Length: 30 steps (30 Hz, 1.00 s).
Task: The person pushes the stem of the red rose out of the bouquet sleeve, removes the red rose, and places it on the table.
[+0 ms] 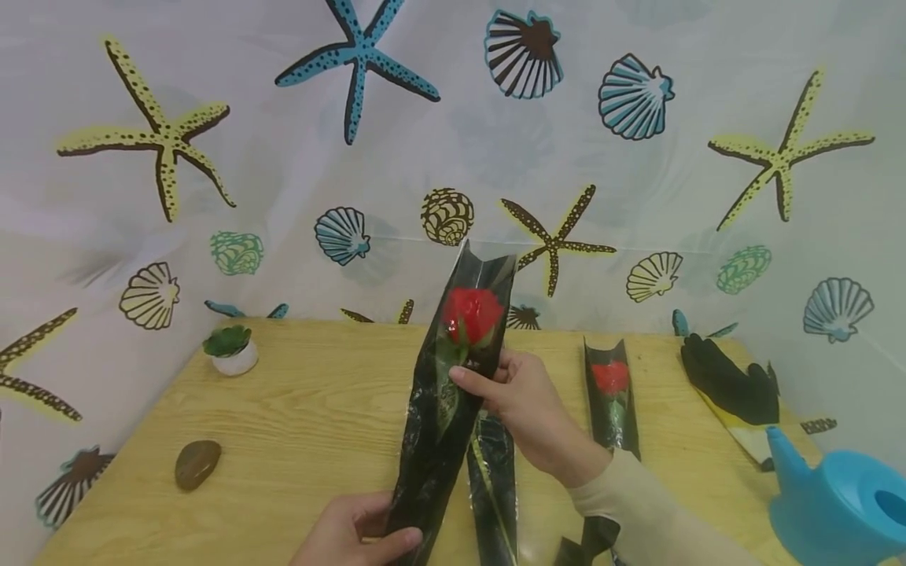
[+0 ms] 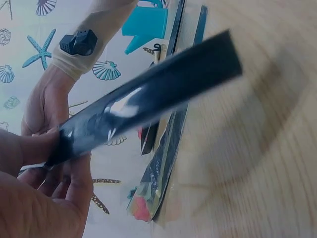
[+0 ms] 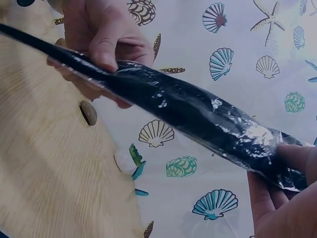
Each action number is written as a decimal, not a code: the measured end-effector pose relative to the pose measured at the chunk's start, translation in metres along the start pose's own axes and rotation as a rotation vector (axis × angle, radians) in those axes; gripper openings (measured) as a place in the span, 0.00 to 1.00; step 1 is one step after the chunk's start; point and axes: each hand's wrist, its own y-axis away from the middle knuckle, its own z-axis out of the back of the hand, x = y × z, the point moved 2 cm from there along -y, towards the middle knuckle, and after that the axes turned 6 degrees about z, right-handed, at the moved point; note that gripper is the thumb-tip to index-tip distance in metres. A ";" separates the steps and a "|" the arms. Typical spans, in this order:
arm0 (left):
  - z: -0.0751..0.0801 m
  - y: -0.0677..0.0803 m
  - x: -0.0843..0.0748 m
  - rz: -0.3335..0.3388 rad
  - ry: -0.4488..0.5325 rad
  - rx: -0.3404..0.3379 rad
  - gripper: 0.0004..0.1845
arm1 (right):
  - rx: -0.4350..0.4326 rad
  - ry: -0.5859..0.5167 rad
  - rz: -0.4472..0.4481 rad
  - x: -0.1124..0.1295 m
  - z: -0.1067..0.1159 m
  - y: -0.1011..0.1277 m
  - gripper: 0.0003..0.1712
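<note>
Both hands hold up a red rose in a long black wrapper (image 1: pixel 473 318), tilted with its bloom at the top. The left hand (image 1: pixel 357 531) grips the lower part of the wrapper between thumb and fingers. Just below the bloom, the right hand (image 1: pixel 527 401) pinches the upper part, thumb in front and fingers behind. In the left wrist view the wrapper's dark lower end (image 2: pixel 148 94) sticks out past the left hand (image 2: pixel 44 183). Across the right wrist view the black wrapper (image 3: pixel 198 109) stretches from one hand to the other.
Behind the held rose lies another wrapped stem (image 1: pixel 491 479), and a wrapped red rose (image 1: pixel 610 393) lies right of it. A blue watering can (image 1: pixel 838 503) and black gloves (image 1: pixel 732 385) are at the right. A small potted succulent (image 1: pixel 232 351) and a brown stone (image 1: pixel 197 464) sit at the left.
</note>
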 end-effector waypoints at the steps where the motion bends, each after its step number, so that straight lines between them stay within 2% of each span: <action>1: -0.001 0.000 -0.001 -0.002 0.001 -0.008 0.22 | -0.002 0.005 0.006 0.000 0.000 0.000 0.23; 10: -0.004 0.003 -0.001 0.048 0.065 -0.052 0.23 | 0.028 0.075 0.048 -0.001 -0.002 0.000 0.23; 16: -0.006 0.003 -0.003 0.021 0.105 -0.078 0.22 | 0.044 0.083 0.040 -0.003 -0.004 0.000 0.23; 21: -0.006 0.003 -0.006 -0.004 0.088 -0.103 0.22 | 0.077 0.118 0.033 -0.006 -0.007 0.002 0.21; 24: -0.005 0.003 -0.008 0.001 0.076 -0.115 0.22 | 0.064 0.208 0.011 -0.009 -0.009 0.004 0.15; 28: -0.006 0.001 -0.010 0.004 0.071 -0.134 0.22 | 0.047 0.320 -0.012 -0.011 -0.012 0.007 0.22; 30: -0.006 0.000 -0.011 -0.008 0.069 -0.145 0.22 | 0.053 0.331 -0.015 -0.012 -0.013 0.008 0.28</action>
